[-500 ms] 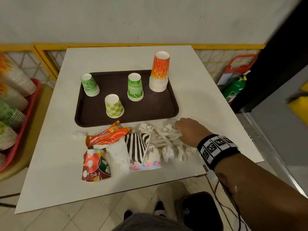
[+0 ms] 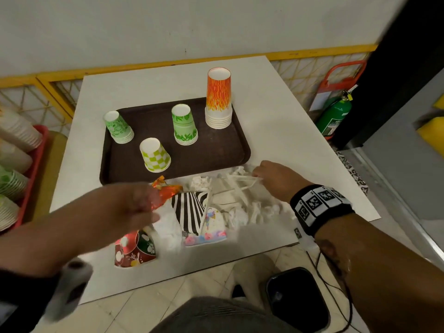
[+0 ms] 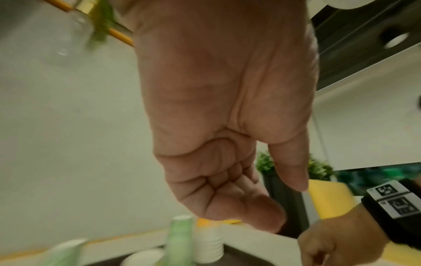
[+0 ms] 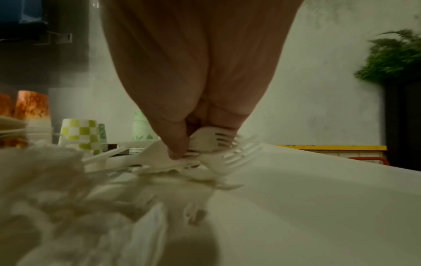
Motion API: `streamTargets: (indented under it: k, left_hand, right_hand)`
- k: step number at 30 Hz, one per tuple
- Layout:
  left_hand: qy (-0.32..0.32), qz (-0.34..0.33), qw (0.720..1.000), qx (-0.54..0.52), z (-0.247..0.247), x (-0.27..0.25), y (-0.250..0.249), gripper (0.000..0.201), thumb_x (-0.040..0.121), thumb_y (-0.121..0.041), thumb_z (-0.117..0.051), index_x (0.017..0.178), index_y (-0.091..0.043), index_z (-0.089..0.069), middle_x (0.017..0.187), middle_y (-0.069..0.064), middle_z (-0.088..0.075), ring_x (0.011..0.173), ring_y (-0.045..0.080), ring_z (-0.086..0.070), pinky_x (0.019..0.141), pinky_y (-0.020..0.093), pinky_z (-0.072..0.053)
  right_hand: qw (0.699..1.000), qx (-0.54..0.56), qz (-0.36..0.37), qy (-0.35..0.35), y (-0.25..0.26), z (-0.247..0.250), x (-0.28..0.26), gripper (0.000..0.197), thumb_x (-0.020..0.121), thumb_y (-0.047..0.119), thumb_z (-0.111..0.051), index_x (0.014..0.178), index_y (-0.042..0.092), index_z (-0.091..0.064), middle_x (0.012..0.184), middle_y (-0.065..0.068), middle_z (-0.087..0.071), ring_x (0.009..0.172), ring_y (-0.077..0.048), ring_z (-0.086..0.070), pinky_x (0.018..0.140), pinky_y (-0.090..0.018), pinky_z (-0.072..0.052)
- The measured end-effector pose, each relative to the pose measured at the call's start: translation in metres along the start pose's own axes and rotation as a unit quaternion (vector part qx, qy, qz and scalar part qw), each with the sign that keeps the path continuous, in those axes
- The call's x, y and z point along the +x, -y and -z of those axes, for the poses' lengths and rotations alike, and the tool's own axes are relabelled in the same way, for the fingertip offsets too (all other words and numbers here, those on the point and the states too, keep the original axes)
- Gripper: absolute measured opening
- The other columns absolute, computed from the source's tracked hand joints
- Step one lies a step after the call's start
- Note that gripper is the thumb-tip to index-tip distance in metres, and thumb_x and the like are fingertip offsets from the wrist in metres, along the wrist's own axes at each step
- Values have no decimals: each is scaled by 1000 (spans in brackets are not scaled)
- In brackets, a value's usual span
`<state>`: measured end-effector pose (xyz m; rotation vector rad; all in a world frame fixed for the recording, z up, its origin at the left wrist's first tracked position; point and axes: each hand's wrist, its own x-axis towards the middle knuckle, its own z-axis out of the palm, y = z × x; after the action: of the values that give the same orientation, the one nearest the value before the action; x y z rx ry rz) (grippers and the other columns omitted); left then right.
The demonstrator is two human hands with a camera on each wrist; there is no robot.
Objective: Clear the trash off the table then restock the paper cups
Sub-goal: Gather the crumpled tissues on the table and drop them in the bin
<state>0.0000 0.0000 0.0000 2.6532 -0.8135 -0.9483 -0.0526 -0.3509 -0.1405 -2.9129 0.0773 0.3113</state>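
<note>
Your right hand (image 2: 276, 180) sits right of centre in the head view, thumb and fingers pinched on a bunch of white plastic forks (image 2: 240, 182). The right wrist view shows the tines (image 4: 218, 144) under your fingertips, so you grip the head end. The handles run away from the grip toward the left of the frame, low over the table (image 2: 300, 145), across the crumpled napkins (image 2: 252, 210). That long axis matters: judging from it, a straight lift will drag the far ends through the pile.

The rest of the trash lies lower centre, left of the forks: an orange wrapper (image 2: 168, 191), a striped cup (image 2: 189, 207) and a red cup (image 2: 134, 251), both flattened.

Your left hand (image 2: 127, 207) is nearer those. It hovers, blurred, over the wrapper; the left wrist view shows its fingers loosely curled with nothing in them.

Clean cups (image 2: 218, 97) stand upside down on the tray (image 2: 216, 150), upper centre.
</note>
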Motion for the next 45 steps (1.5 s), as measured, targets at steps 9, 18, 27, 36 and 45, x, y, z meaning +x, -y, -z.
streamTargets:
  k: [9,18,27,36,45]
  left_hand:
    - [21,-162,964,210,-36,152,-114,52,87,-40,-69,130,-13,-57,127,4,-60,117,23,-56,93,31,-43]
    - [-2,-152,958,244,-72,180,-117,53,83,-29,-69,128,-11,-48,126,12,-57,113,32,-58,92,40,-50]
    - [10,-194,937,291,-77,184,-116,34,80,-25,-68,112,-16,-63,122,5,-60,112,28,-59,91,40,-52]
    - [-3,-216,926,311,-89,189,-118,23,91,-23,-56,113,-19,-60,110,0,-67,102,24,-64,77,30,-44]
    - [3,-230,936,266,-86,193,-113,27,104,-22,-41,121,-12,-59,117,6,-64,105,24,-61,80,26,-37]
  right_hand:
    - [996,76,-33,-28,-12,6,-11,28,94,4,-46,115,11,-62,105,-11,-55,93,-28,-56,81,-34,-43]
    - [978,176,-108,-15,-27,12,-25,11,95,9,-45,98,18,-49,91,-5,-58,80,-27,-53,67,-33,-36]
    - [991,90,-95,25,-13,7,-12,34,86,13,-62,118,15,-50,113,-9,-51,94,-29,-57,77,-35,-44]
    - [996,-18,-81,29,1,-1,-6,30,93,15,-53,123,10,-52,117,-14,-48,100,-36,-60,75,-35,-42]
    - [996,-79,-49,2,7,11,-6,25,91,15,-53,115,9,-58,116,-12,-63,105,-33,-62,78,-37,-45]
